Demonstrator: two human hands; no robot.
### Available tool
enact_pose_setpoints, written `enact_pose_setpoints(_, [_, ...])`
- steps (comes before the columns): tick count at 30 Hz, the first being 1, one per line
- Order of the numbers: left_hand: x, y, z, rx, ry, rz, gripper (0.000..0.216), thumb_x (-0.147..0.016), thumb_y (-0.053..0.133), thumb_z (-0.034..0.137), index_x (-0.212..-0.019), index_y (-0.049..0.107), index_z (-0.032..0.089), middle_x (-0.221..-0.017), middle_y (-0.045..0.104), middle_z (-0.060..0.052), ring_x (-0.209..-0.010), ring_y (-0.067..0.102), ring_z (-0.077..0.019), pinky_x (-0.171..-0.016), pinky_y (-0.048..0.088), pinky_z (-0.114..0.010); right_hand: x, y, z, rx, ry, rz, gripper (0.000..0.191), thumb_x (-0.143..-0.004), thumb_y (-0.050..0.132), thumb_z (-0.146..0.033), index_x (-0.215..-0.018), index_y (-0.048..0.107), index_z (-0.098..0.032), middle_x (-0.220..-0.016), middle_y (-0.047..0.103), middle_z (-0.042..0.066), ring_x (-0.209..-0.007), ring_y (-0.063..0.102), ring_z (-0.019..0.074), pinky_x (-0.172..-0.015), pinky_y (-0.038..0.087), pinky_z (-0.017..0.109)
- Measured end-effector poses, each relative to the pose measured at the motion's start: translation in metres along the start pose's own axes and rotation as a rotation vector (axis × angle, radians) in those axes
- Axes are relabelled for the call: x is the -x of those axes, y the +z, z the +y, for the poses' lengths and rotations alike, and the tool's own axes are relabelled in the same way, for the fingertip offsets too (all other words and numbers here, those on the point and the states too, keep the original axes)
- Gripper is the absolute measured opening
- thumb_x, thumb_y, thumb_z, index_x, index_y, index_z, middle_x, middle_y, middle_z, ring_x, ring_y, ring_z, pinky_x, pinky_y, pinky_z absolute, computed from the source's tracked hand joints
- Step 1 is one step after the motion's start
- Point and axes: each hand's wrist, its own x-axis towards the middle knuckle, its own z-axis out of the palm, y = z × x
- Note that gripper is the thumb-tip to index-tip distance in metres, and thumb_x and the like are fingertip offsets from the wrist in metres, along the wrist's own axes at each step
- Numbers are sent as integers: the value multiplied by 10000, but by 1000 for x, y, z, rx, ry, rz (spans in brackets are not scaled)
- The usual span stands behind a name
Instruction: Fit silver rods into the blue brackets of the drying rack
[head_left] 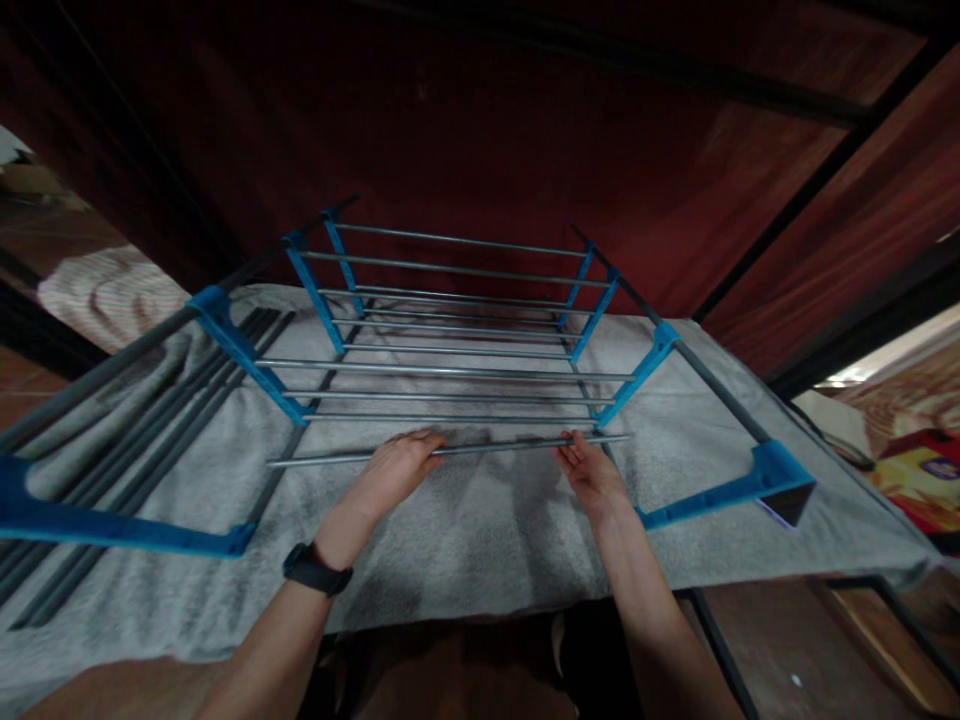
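A thin grey metal rod lies crosswise between my hands, apart from the blue brackets at both its ends. My left hand is wrapped round it left of the middle, with a dark watch on that wrist. Near the rod's right end, my right hand pinches it. Just beyond is a rack frame of blue plastic brackets on grey side tubes, with several crossbars fitted between them. The nearest brackets, a left one and a right one, have no rod between them.
Several loose grey tubes lie on the left of the grey cloth under the rack. Behind stands a dark red curtain with dark frame bars. A red and yellow packet is at far right, a striped cloth at far left.
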Motion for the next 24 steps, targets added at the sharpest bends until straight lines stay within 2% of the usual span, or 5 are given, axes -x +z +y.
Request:
enact_pose_setpoints(7, [2, -9, 2, -17, -52, 116, 208, -957, 526, 243, -1050, 712, 243, -1061, 726, -93, -1013, 678, -271, -993, 461, -394, -3, -4, -9, -41, -53, 16, 121, -808, 758, -201, -777, 641, -208, -735, 716, -17, -707, 692, 119, -814, 609, 297])
enact_pose_setpoints(14, [5, -11, 21, 0, -14, 152, 215, -975, 526, 282, -1084, 701, 221, -1060, 705, -114, -1065, 638, -291, -1034, 406, -439, 3, 9, -2, -29, 69, -65, 92, -810, 710, -141, -774, 663, -211, -749, 726, -3, -750, 708, 126, -807, 616, 287])
enact_pose_setpoints(19, [28, -17, 36, 82, -192, 530, 149, -953, 558, 301, -1039, 662, 237, -1188, 657, -119, -1195, 559, -315, -1103, 346, -491, 7, 10, 8, -83, -10, -96, 154, -739, 793, -152, -753, 652, -211, -731, 723, -17, -747, 719, 146, -804, 625, 318])
enact_pose_setpoints(22, [48, -9, 35, 291, -433, 823, 192, -972, 518, 407, -889, 584, 246, -992, 645, -89, -1062, 597, -287, -989, 452, -439, 7, 8, 10, -98, -42, -103, 180, -715, 824, -153, -775, 663, -204, -759, 733, -17, -737, 720, 145, -799, 631, 326])
enact_pose_setpoints(24, [55, -1, 27, 604, -593, 955, 214, -970, 517, 404, -827, 525, 244, -851, 608, -41, -892, 623, -231, -843, 510, -370, 6, 7, 11, -97, -43, -121, 144, -744, 799, -153, -805, 681, -208, -797, 744, -10, -757, 724, 148, -810, 634, 333])
